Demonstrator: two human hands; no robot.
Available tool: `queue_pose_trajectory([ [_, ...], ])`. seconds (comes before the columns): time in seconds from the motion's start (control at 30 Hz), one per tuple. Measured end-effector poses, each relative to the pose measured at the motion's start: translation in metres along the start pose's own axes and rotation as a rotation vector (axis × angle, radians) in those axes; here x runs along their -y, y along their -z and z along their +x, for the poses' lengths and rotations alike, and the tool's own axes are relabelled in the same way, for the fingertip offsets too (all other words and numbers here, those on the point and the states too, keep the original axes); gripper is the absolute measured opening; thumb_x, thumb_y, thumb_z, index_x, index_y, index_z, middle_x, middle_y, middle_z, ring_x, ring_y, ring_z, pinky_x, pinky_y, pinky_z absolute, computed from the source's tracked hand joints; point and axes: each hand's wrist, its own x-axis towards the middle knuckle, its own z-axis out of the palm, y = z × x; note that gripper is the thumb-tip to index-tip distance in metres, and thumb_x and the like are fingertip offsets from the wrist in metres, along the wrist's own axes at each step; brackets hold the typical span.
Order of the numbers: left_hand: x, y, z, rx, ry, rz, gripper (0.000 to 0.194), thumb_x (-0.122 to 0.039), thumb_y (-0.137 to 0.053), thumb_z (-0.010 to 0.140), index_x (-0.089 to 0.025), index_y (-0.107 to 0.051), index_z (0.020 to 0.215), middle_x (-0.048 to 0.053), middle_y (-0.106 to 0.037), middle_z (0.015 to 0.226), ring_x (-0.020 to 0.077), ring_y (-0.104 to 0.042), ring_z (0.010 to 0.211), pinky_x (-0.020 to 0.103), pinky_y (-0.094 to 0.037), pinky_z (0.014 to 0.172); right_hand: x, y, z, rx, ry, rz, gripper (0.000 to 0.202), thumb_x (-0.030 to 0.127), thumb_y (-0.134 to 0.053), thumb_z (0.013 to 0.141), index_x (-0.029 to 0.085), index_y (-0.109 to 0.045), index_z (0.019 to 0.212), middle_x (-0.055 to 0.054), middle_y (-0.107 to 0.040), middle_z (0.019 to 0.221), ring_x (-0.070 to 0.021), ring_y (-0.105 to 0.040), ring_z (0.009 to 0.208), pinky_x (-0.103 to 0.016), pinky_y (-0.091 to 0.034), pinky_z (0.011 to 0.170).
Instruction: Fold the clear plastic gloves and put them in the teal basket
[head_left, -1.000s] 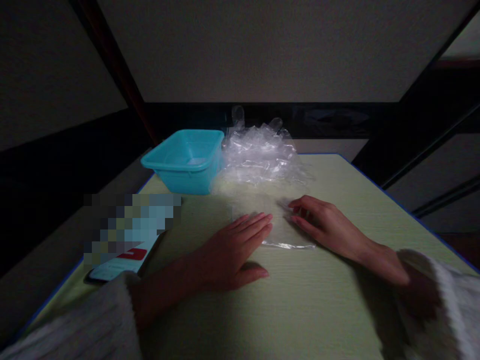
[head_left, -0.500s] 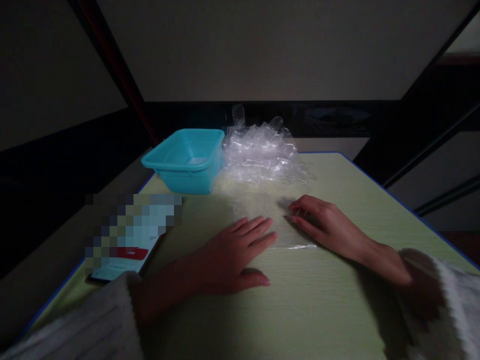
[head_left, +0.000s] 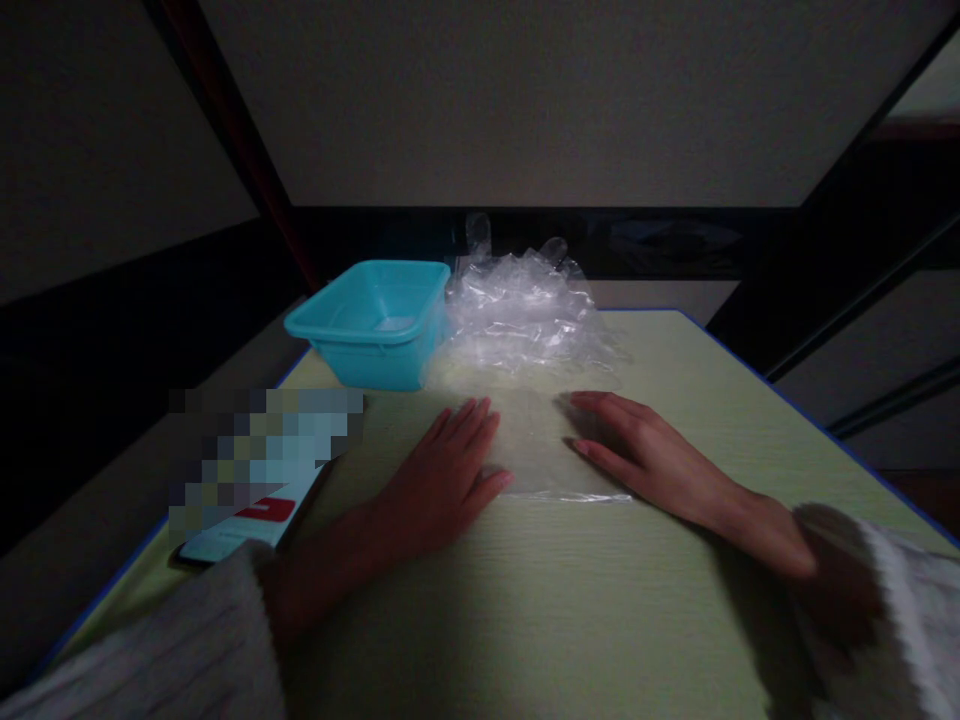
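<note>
A clear disposable plastic glove [head_left: 536, 462] lies flat on the table, its straight cuff edge nearest me. My left hand [head_left: 439, 485] rests palm down over its left side, fingers stretched out and thumb apart. At the right side of the glove is my right hand [head_left: 652, 445], thumb and fingers parted and slightly curved, with nothing visibly held. Just beyond, a crumpled heap of clear plastic gloves [head_left: 525, 310] shows a few finger shapes sticking up.
A turquoise plastic basin [head_left: 360, 335] stands left of the heap, something pale inside it. A phone [head_left: 247, 530] with a lit, partly blurred screen lies at the left. The pale green table [head_left: 555, 620] has a blue edge; a panel rises behind it.
My left hand has slid left and slightly away from me, uncovering more of the flat glove. My right hand's fingers have opened, staying in nearly the same place.
</note>
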Motion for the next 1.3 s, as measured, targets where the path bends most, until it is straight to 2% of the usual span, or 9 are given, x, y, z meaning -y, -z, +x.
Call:
queue_pose_trajectory([
  [0.13,-0.002,0.002,0.001,0.043,0.041,0.024,0.063,-0.044,-0.042,0.088,-0.004,-0.030,0.135,0.020,-0.025,0.145,0.0290,-0.019,0.136,0.049,-0.021,0.108,-0.004,-0.005,-0.002,0.042,-0.016,-0.086,0.052,0.042,-0.047,0.087,0.007,-0.045,0.126,-0.017,-0.053,0.126,-0.0273,-0.050,0.115,-0.046,-0.040,0.098],
  [0.33,-0.005,0.006,0.002,0.096,0.078,0.054,0.066,-0.045,-0.045,0.086,-0.005,-0.031,0.136,0.019,-0.022,0.146,0.0294,-0.017,0.136,0.050,-0.020,0.108,-0.008,-0.008,-0.005,0.187,-0.040,-0.176,0.069,0.057,-0.036,0.087,0.006,-0.039,0.133,-0.018,-0.037,0.140,-0.0318,-0.031,0.130,-0.052,-0.031,0.103],
  [0.5,-0.005,0.006,0.002,0.106,0.085,0.053,0.069,-0.047,-0.046,0.084,-0.005,-0.029,0.136,0.020,-0.022,0.146,0.0307,-0.016,0.136,0.050,-0.021,0.107,-0.008,-0.007,-0.006,0.242,-0.056,-0.176,0.078,0.065,-0.031,0.084,0.009,-0.032,0.138,-0.016,-0.028,0.145,-0.0318,-0.020,0.134,-0.053,-0.025,0.105],
  [0.73,-0.004,0.006,0.001,0.079,0.071,0.020,0.071,-0.047,-0.049,0.082,-0.004,-0.029,0.136,0.022,-0.022,0.145,0.0338,-0.016,0.135,0.053,-0.021,0.106,-0.012,-0.008,-0.009,0.246,-0.014,-0.126,0.079,0.066,-0.034,0.083,0.014,-0.025,0.141,-0.018,-0.023,0.146,-0.0339,-0.016,0.134,-0.058,-0.022,0.103],
  [0.87,-0.003,0.006,0.000,0.046,0.070,-0.023,0.068,-0.044,-0.050,0.082,-0.006,-0.030,0.135,0.022,-0.022,0.146,0.0328,-0.014,0.136,0.054,-0.020,0.106,-0.016,-0.002,-0.008,0.144,-0.019,-0.066,0.067,0.058,-0.031,0.088,0.019,-0.024,0.142,-0.015,-0.024,0.147,-0.0318,-0.017,0.135,-0.059,-0.025,0.102],
  [0.97,-0.001,0.005,-0.002,-0.016,0.020,-0.058,0.059,-0.039,-0.046,0.086,-0.008,-0.032,0.134,0.020,-0.023,0.146,0.0295,-0.014,0.136,0.054,-0.018,0.107,-0.018,0.007,-0.005,0.062,-0.048,-0.066,0.065,0.056,-0.032,0.089,0.015,-0.028,0.140,-0.017,-0.027,0.145,-0.0308,-0.020,0.134,-0.056,-0.024,0.104],
  [1.03,-0.001,0.004,-0.003,-0.055,-0.043,-0.071,0.052,-0.035,-0.043,0.088,-0.010,-0.034,0.133,0.017,-0.028,0.145,0.0267,-0.019,0.136,0.052,-0.017,0.108,-0.019,0.012,-0.003,0.051,-0.026,-0.055,0.067,0.057,-0.036,0.087,0.013,-0.032,0.138,-0.017,-0.030,0.144,-0.0308,-0.022,0.134,-0.056,-0.024,0.104],
  [1.17,-0.003,0.007,-0.005,-0.096,-0.145,-0.086,0.042,-0.027,-0.040,0.090,-0.012,-0.041,0.129,0.014,-0.039,0.140,0.0227,-0.029,0.133,0.049,-0.017,0.110,-0.023,0.014,-0.003,0.133,0.062,-0.014,0.071,0.061,-0.041,0.083,0.015,-0.035,0.137,-0.016,-0.032,0.143,-0.0317,-0.024,0.133,-0.058,-0.025,0.103],
  [1.3,-0.004,0.011,-0.006,-0.024,-0.278,-0.102,0.041,-0.029,-0.038,0.092,-0.014,-0.041,0.130,0.013,-0.037,0.142,0.0225,-0.025,0.134,0.048,-0.015,0.110,-0.025,0.011,-0.004,0.210,0.095,0.023,0.071,0.063,-0.042,0.082,0.018,-0.036,0.137,-0.015,-0.033,0.143,-0.0315,-0.024,0.133,-0.059,-0.023,0.103],
])
